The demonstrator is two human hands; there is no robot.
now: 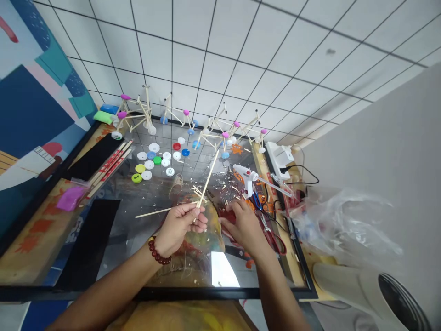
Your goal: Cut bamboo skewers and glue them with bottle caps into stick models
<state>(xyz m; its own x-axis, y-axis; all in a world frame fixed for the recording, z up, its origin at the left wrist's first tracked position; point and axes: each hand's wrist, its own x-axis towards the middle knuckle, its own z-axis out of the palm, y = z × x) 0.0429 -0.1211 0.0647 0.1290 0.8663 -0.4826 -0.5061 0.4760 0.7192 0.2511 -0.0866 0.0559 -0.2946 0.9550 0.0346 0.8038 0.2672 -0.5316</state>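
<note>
My left hand is closed on a long wooden stick that points up and away; a second stick sticks out to the left from the same grip. A dark bead bracelet is on that wrist. My right hand rests palm down on the glass table top, fingers curled over a red thing I cannot make out. Short cut stick pieces lie just beyond both hands. A white glue gun stands right behind my right hand.
Coloured bottle caps lie in the table's middle. Several stick-and-cap models stand along the tiled wall. A bundle of packed chopsticks lies at left, red-handled scissors, a power strip and a clear plastic bag at right.
</note>
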